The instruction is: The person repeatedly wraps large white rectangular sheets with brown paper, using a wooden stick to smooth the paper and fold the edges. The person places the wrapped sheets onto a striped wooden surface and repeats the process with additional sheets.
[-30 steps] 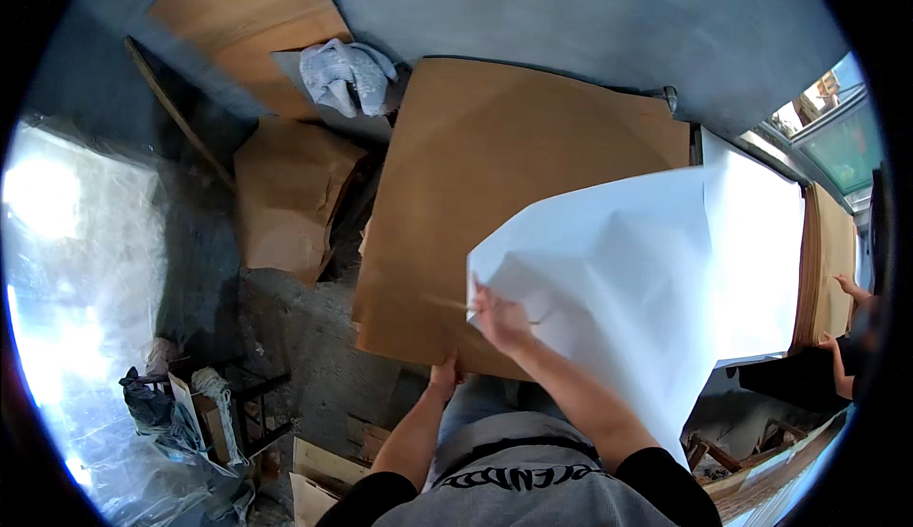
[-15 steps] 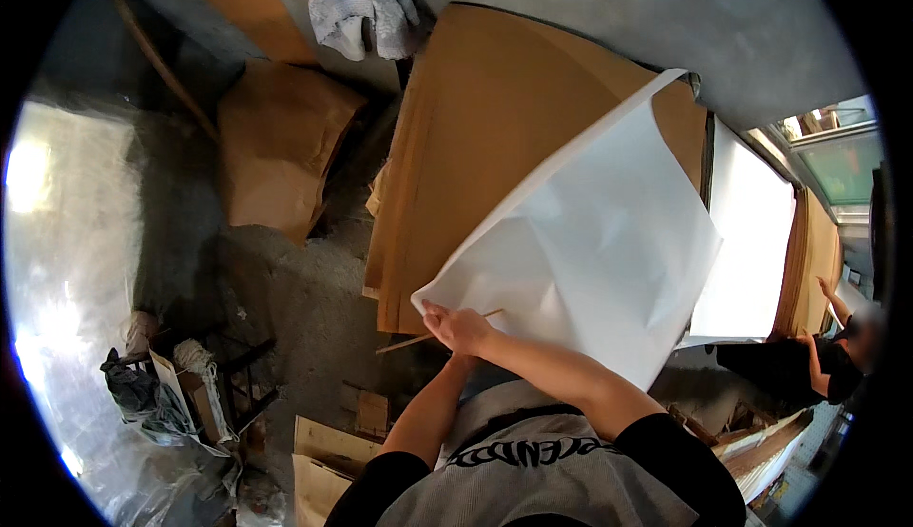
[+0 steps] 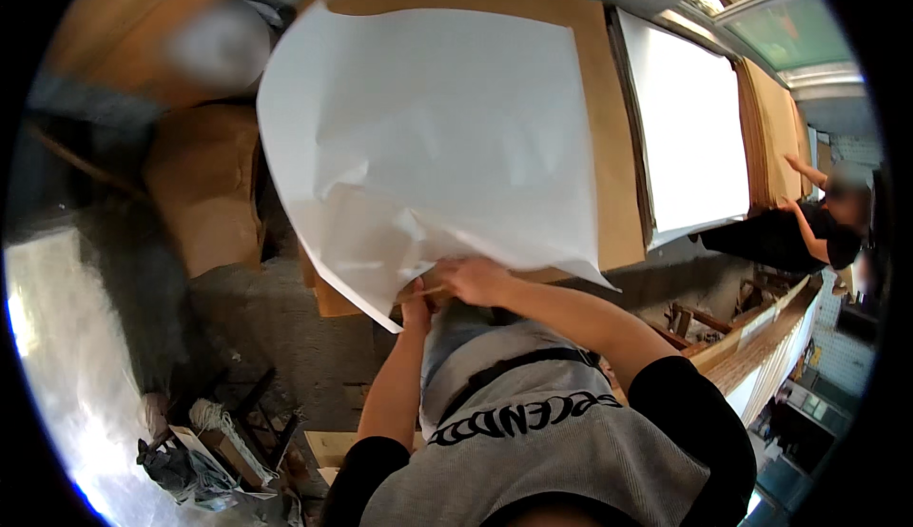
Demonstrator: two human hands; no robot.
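Observation:
A large white sheet [image 3: 466,108], creased near its front edge, lies across a stack of brown boards [image 3: 620,194]. Its left side curls up and a narrow corner hangs past the stack's front edge. Closed at that front corner is my left hand [image 3: 417,310], with a thin wooden stick [image 3: 431,291] running across its fingers toward the other hand. My right hand [image 3: 478,282] is at the sheet's near edge, just right of the left one; its fingers are blurred and partly hidden, so their grip is unclear.
Right of the stack lies another pile topped with white sheet [image 3: 694,127], then more brown boards [image 3: 768,127]. A person in dark clothes [image 3: 825,227] works there. Brown wrapped board [image 3: 204,185] leans at left. A stand with rope and dark plastic [image 3: 195,465] is lower left.
The white sheet has swung left and unfolded flat over the brown stack, covering most of it. My right hand has left the curled corner; both hands are now at the near edge.

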